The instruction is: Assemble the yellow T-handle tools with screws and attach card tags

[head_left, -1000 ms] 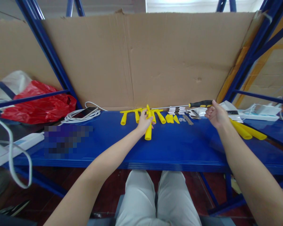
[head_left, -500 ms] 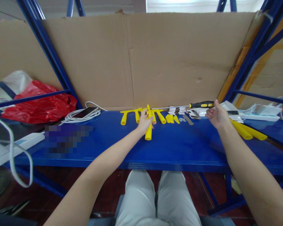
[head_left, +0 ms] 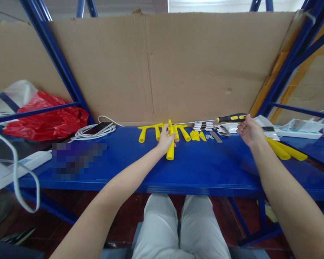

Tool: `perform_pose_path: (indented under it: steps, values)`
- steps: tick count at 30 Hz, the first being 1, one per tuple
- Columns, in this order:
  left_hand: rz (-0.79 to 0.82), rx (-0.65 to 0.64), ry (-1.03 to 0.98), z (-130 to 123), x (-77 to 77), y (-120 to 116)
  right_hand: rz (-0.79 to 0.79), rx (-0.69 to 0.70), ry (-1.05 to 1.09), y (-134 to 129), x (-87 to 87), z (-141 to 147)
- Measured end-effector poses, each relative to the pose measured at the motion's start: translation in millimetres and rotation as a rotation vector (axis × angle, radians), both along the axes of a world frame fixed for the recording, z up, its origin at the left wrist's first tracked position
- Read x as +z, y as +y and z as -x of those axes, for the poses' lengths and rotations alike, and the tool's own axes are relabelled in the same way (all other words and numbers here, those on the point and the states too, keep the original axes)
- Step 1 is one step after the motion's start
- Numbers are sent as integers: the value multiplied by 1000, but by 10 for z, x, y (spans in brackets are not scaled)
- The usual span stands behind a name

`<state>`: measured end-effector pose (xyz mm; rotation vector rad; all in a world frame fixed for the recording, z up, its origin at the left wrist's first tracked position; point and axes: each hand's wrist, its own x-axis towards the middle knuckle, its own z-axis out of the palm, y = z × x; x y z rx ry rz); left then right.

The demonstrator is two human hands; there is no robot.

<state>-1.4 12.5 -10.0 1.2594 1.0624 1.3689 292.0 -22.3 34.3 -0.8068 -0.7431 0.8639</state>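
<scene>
My left hand (head_left: 165, 141) is closed around a yellow T-shaped plastic handle (head_left: 170, 154), its round grip end pointing towards me. My right hand (head_left: 250, 132) pinches the butt of a black-and-yellow screwdriver (head_left: 229, 118). The screwdriver lies nearly level, and its long shaft runs left to the head of the held handle. Whether its tip sits in a screw there is too small to tell. Similar yellow T-shaped handles (head_left: 142, 135) stand behind and beside my left hand. Small flat yellow pieces (head_left: 194, 136), loose screws (head_left: 209, 136) and a thin metal strip (head_left: 216, 137) lie between my hands.
Stacked white-and-black packets (head_left: 203, 126) lie near the cardboard backing (head_left: 189, 68). More yellow handles (head_left: 282, 149) rest by my right forearm. Leftward on the blue table (head_left: 205, 169) are a phone with a coiled white cable (head_left: 79, 133), a red bag (head_left: 45, 118) and a power strip (head_left: 29, 163).
</scene>
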Motion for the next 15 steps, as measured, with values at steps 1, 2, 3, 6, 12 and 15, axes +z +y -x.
perform_pose_path:
  steps: [1, 2, 3, 6, 12, 15]
  values:
    - [0, -3, -1, 0, 2, -3, 4, -6, 7, 3, 0, 0]
    - [-2, -6, -1, 1, 3, -4, 9, -12, 10, 4, 2, 2]
    - [-5, -10, -1, 1, 2, -4, 16, -18, 12, 3, 5, 5]
    - [-16, -16, -1, 1, -4, -1, 37, -28, 15, -3, 15, 20]
    - [-12, 5, -3, -7, -18, 12, 64, -4, -5, 5, 2, 9]
    - [-19, -1, 0, -7, -24, 19, 45, 9, -10, 9, -10, -14]
